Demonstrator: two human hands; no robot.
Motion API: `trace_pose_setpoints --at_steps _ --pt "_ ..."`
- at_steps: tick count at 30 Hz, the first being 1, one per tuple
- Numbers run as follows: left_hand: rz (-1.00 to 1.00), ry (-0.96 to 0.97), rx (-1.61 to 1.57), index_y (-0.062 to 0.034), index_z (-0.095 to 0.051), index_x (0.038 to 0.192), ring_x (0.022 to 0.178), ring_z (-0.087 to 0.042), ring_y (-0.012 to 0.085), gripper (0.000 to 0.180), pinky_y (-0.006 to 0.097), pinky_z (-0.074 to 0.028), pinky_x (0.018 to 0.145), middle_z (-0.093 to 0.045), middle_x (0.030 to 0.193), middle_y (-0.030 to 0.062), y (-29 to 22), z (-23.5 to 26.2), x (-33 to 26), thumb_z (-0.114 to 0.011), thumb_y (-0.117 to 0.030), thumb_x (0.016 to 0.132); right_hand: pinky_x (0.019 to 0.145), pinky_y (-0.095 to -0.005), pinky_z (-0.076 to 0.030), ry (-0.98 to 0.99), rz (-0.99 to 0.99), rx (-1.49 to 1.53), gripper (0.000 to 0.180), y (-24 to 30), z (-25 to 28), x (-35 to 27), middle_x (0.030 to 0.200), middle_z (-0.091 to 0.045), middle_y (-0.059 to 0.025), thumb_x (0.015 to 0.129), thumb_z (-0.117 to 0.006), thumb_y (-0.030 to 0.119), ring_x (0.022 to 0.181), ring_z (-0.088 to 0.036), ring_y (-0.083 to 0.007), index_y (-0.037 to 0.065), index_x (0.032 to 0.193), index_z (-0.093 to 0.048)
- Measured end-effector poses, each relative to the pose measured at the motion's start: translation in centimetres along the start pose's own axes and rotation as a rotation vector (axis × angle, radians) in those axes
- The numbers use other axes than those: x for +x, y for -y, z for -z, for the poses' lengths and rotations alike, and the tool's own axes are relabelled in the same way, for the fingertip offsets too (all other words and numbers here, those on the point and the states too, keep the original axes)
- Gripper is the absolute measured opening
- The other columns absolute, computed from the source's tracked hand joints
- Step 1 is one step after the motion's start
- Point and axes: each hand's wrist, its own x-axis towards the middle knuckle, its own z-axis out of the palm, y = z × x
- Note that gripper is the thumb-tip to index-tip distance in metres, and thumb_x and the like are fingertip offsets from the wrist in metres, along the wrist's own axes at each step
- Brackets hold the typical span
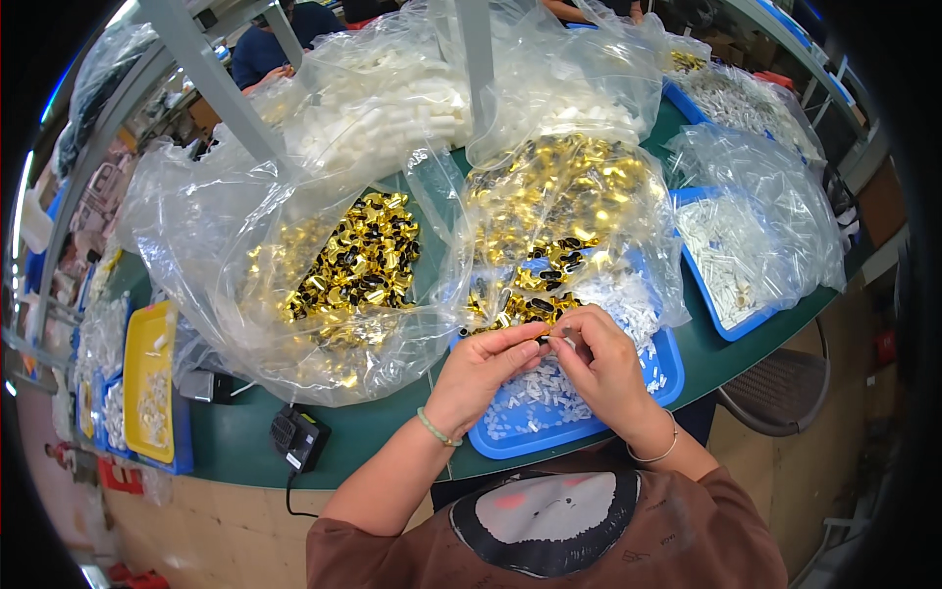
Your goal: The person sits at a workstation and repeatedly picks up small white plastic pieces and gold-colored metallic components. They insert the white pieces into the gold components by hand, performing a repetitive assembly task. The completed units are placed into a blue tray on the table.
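My left hand and my right hand meet fingertip to fingertip above the near part of a blue tray. Both are closed in a pinch. A dark bit shows between the fingertips, too small and covered to name. Small white and translucent pieces lie in the tray under my hands. Just beyond my fingers, shiny gold-and-black parts spill from a clear plastic bag onto the tray's far side.
Left of centre, another clear bag holds more gold-and-black parts. Bags of white pieces stand behind, near grey metal posts. A yellow tray is at left, a black device with a cord near the edge, a blue tray at right.
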Motion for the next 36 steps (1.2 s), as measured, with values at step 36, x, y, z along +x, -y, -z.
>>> trace_pose_setpoints --at_steps 36 --pt "-0.061 0.01 -0.033 0.0029 -0.053 0.13 0.108 -0.062 0.0148 0.035 0.027 -0.051 0.096 -0.062 0.122 0.0104 0.1 -0.5 0.0 -0.057 -0.005 0.096 0.05 -0.03 -0.045 -0.121 -0.057 0.029 0.017 0.3 -1.5 -0.1 0.088 -0.063 -0.0092 0.079 -0.07 0.002 0.055 -0.056 -0.016 0.002 0.087 -0.055"
